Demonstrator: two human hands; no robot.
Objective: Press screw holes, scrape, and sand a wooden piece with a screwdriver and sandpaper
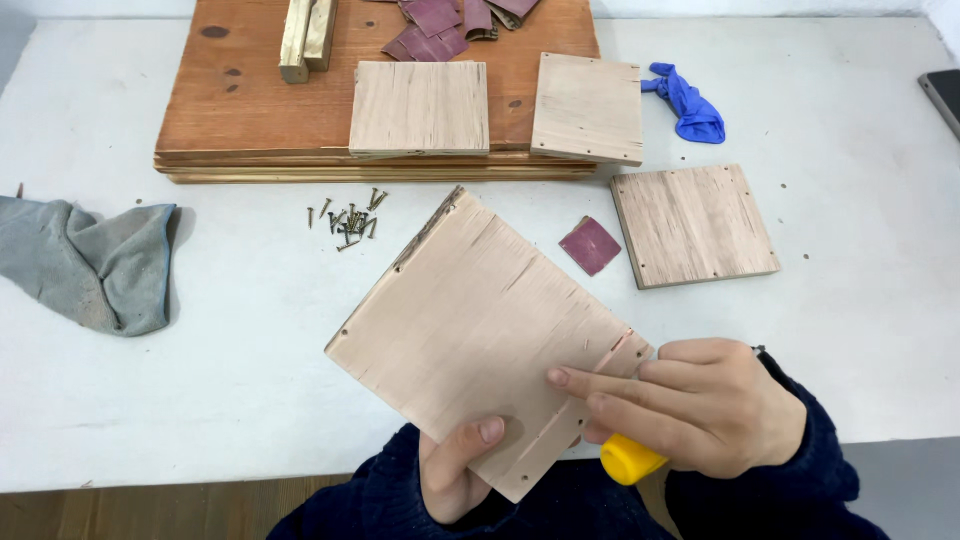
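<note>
The pale wooden panel (480,330) sits tilted over the near edge of the white counter (200,380), turned like a diamond, its long axis running from the lower right near the person up to the far left, one corner pointing toward the scattered screws (347,222).

The left hand (455,470) comes up from below the near corner, thumb pressed flat on the panel's face and the rest of the hand hidden beneath, so its grip is clenched on the panel. The right hand (700,405) lies at the panel's right corner, its grip closed round a yellow-handled tool (630,460), only the yellow butt showing under the palm; two fingers stretch out flat across the wood beside a row of small holes along that edge.

Beyond, a small maroon sandpaper square (590,245) lies just beside a square wooden board (693,225). Two more boards (420,107) rest on a large brown plank stack (250,100), with more sandpaper pieces (430,30) at the far end. A grey rag (90,260) lies at the left, a blue glove (688,105) far right.
</note>
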